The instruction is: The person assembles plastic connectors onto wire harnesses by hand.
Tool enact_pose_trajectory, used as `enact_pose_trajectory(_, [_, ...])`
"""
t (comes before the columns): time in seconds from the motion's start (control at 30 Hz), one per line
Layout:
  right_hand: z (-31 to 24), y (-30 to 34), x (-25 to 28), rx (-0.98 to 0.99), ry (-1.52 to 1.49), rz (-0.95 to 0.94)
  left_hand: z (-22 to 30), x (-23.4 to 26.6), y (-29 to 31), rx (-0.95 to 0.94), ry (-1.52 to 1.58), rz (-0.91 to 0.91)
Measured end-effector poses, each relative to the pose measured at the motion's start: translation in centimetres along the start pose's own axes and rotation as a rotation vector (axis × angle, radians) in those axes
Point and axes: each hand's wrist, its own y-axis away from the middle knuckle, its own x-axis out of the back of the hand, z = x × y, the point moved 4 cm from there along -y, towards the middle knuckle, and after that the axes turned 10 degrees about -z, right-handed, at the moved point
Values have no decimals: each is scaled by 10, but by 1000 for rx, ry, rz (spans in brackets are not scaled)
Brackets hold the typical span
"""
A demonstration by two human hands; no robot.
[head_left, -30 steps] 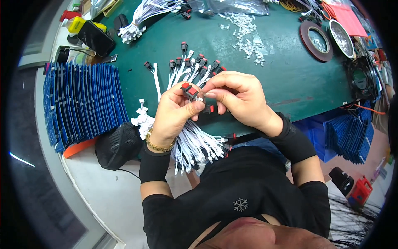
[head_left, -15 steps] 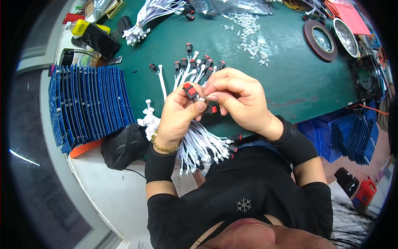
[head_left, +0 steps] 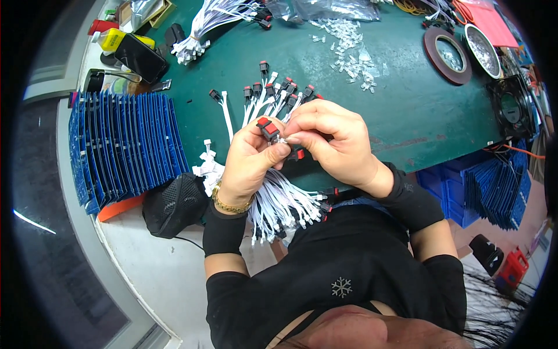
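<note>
My left hand is closed around a black push-button switch with red caps, its red top facing up between thumb and forefinger. A small clear-whitish piece shows at the switch's lower side. My right hand pinches right beside that piece; what sits between its fingertips is too small to make out. Below my left hand fans a bundle of white wire leads with small white connectors. Beyond both hands, several more red-and-black switches on white leads lie on the green table.
Small clear plastic sleeves are scattered at the back. Another wire bundle lies back left. A rack of blue boards stands left, beside a black mesh pouch. Right are a tape roll, a bowl and a fan.
My right hand has shifted slightly to the left, its fingertips still against the lower side of the switch. My left hand and the switch stay nearly in place.
</note>
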Motion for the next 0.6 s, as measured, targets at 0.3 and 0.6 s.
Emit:
enact_pose_trajectory(0.3, [-9,4,1,166,143,-32,1,-3,0,-15,28,-89])
enact_pose_trajectory(0.6, [-21,7,-1,383,243,-135,4,-8,4,-71,40,-279])
